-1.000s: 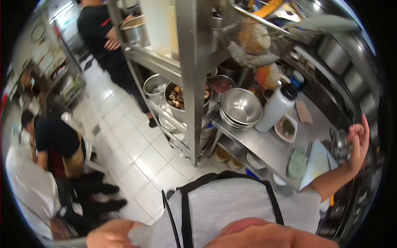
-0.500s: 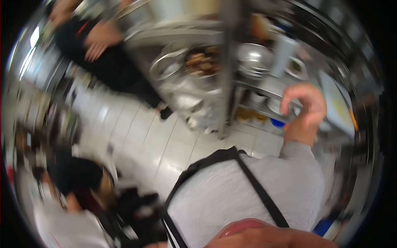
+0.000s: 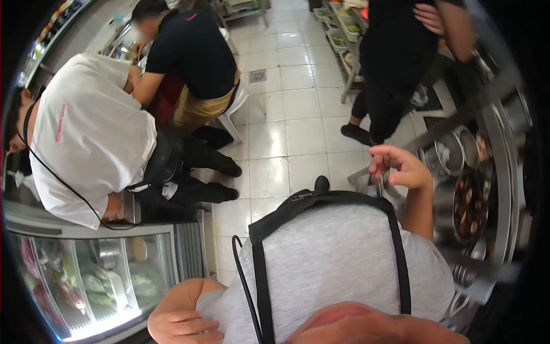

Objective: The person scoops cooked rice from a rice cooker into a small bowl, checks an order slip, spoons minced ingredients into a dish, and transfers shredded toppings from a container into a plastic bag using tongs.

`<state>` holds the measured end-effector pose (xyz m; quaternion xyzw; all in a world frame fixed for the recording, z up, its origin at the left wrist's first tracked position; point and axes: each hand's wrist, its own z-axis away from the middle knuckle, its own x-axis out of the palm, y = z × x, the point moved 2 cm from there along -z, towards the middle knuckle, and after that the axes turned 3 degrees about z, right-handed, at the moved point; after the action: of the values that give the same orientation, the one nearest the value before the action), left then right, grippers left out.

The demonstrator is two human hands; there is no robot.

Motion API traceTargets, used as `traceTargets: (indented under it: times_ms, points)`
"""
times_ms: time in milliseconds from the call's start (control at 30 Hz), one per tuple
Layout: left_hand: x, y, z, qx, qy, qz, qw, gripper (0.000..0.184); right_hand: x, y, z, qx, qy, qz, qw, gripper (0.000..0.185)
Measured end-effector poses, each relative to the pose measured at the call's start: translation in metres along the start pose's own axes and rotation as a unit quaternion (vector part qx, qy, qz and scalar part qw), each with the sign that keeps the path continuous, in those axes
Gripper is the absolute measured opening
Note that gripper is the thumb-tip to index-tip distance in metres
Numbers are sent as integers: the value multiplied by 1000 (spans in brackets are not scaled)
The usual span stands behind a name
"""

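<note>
My right hand (image 3: 404,167) is raised in front of my right side, fingers loosely curled with the thumb apart, and nothing shows in it. Close to it on the right stands a large metal pot (image 3: 444,209) with dark liquid and brown chunks inside. Behind that pot is a metal bowl (image 3: 450,150) with something pale in it. My left hand (image 3: 186,328) is bent up near my left shoulder. Its fingers lie extended toward my grey sleeve, and I see no object in them.
A person in a white shirt (image 3: 91,143) leans over the counter at left, beside a seated person in black (image 3: 192,51). Another person in black (image 3: 401,63) stands ahead right. A glass-front fridge (image 3: 172,252) is at my left; vegetable trays (image 3: 338,43) fill a far rack.
My view has swung left, bringing the fridge and the two people at left into clearer sight. The pot and bowl now lie further right. My left hand has come into view.
</note>
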<state>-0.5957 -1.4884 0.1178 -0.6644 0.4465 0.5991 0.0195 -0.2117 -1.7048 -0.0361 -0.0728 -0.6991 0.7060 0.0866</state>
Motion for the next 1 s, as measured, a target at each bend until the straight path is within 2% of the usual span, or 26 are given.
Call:
traceTargets:
  times_ms: [100,267,400,500,533,600,633,700,767,833,867,900,933,1000]
  points:
    - [-9,-25,-44,-38,36,-6,999,17,-52,3,-55,-11,-34,-20,999,60]
    - [-34,-65,-105,-93,53,-22,994,28,-117,15,-133,32,-88,-59,994,51]
    - [-50,-105,-136,-100,68,-11,993,33,-145,32,-189,113,-92,-48,988,42]
    - [-62,-134,-147,-112,89,-1,990,43,-151,44,-225,134,-159,-65,976,38]
    - [-65,-145,-150,-128,96,-10,987,37,-153,51,-239,129,-185,-73,972,36]
    - [-74,-169,-153,-159,107,-28,981,28,-166,77,-271,175,-178,-80,965,34]
    - [-79,-183,-152,-154,105,-27,982,33,-172,92,-286,198,-173,-84,961,34]
    - [-94,-216,-146,-140,98,-24,985,44,-190,134,-313,265,-65,-99,957,30]
    - [-110,-254,-140,-116,95,-13,989,41,-219,192,-332,323,41,-95,941,29]
    - [-127,-291,-126,-97,91,-13,991,41,-255,250,-333,366,54,-70,927,28]
    - [-137,-310,-120,-82,94,-17,992,40,-277,280,-328,327,35,73,941,27]
    - [-147,-328,-116,-74,104,-18,992,40,-298,308,-324,290,27,221,931,27]
    - [-158,-345,-112,-65,115,-21,991,41,-310,316,-329,298,28,292,908,27]
    - [-186,-375,-107,-47,111,-29,992,41,-323,313,-345,363,56,290,884,27]
